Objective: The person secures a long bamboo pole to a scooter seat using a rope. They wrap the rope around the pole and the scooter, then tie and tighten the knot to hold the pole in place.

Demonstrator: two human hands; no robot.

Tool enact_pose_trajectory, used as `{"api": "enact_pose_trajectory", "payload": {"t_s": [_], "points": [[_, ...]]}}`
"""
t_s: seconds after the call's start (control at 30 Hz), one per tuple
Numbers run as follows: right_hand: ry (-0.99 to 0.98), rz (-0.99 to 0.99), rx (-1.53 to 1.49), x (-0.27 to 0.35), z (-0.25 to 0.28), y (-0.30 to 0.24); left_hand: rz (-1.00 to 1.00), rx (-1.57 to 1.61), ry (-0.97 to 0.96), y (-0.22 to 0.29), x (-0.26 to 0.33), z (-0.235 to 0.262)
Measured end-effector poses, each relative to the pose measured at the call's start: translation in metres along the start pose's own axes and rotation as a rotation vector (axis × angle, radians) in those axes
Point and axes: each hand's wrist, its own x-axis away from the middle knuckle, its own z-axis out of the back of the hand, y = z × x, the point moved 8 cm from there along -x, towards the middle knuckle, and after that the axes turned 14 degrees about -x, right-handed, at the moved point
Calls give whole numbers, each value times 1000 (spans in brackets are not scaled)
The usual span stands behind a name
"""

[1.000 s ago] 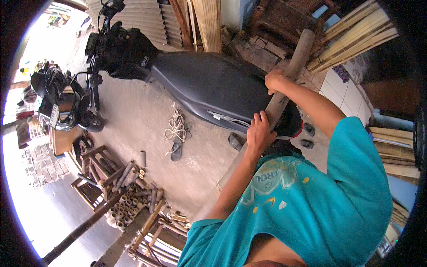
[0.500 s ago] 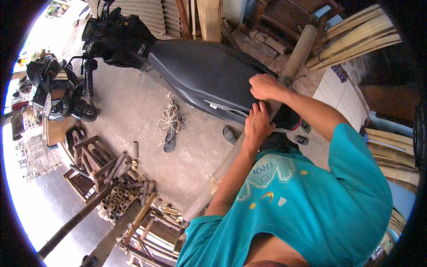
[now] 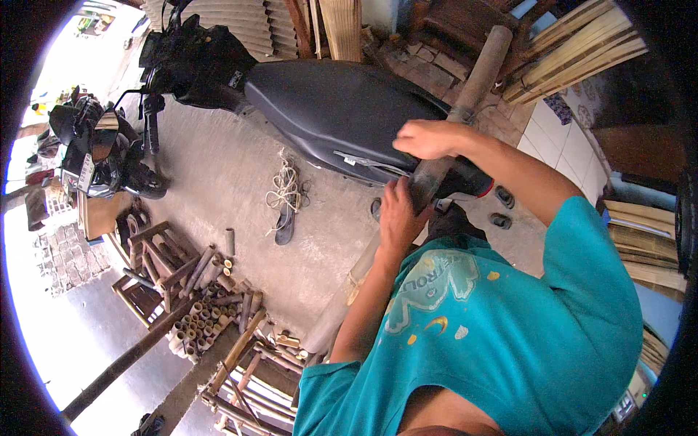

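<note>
We hold a long bamboo pole (image 3: 476, 76) slanting across the black scooter seat (image 3: 342, 109). Our right hand (image 3: 429, 138) grips it higher up; our left hand (image 3: 396, 218) clasps it lower. Short bamboo pieces (image 3: 207, 309) lie on the floor (image 3: 211, 182).

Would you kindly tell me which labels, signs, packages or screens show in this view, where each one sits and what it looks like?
Shirt print: on the front of the person's teal shirt, below the left hand; an arched pale emblem with yellow spots.
Sticker: on the front of the parked motorbike at far left; small, upright, white.
No screens or packages can be made out.
</note>
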Motion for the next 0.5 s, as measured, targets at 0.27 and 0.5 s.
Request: {"api": "enact_pose_trajectory", "payload": {"t_s": [0.27,0.5], "points": [[406,800,8,39,-12,2,174,-120,-464,-47,53,-1],[621,357,-244,-21,-97,-9,108,-173,-510,-46,48,-12]]}}
